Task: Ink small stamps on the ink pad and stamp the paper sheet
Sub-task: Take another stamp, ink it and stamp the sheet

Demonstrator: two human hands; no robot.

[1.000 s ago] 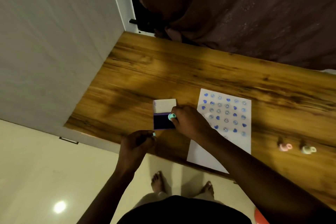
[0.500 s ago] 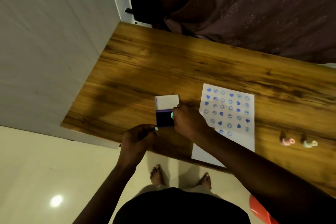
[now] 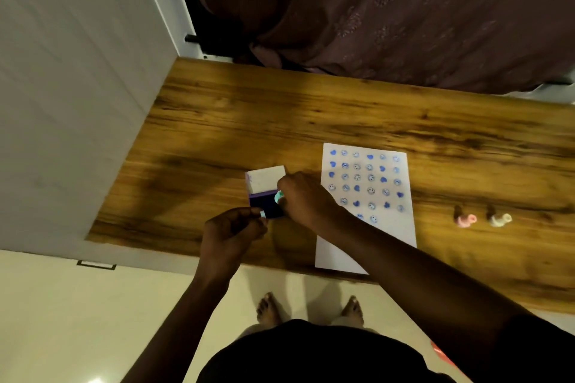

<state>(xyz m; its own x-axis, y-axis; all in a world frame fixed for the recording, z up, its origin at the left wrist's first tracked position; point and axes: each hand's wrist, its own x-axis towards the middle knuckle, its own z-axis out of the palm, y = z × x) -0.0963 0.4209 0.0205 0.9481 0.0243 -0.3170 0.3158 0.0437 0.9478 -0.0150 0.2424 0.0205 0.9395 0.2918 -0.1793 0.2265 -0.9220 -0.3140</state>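
Observation:
An open ink pad with a dark blue pad and a raised white lid lies on the wooden table. My right hand holds a small teal stamp down against the pad's right side. My left hand pinches another small pale stamp at the pad's near edge. To the right lies the white paper sheet, covered with several blue hearts and smiley prints.
A pink stamp and a cream stamp lie on the table right of the sheet. A white wall borders the table's left end, a brown curtain hangs behind. My bare feet stand on the floor below the table's front edge.
Both hands stay at the ink pad. The right hand's teal stamp has shifted slightly on the pad; most of the apparent shift comes from my head moving.

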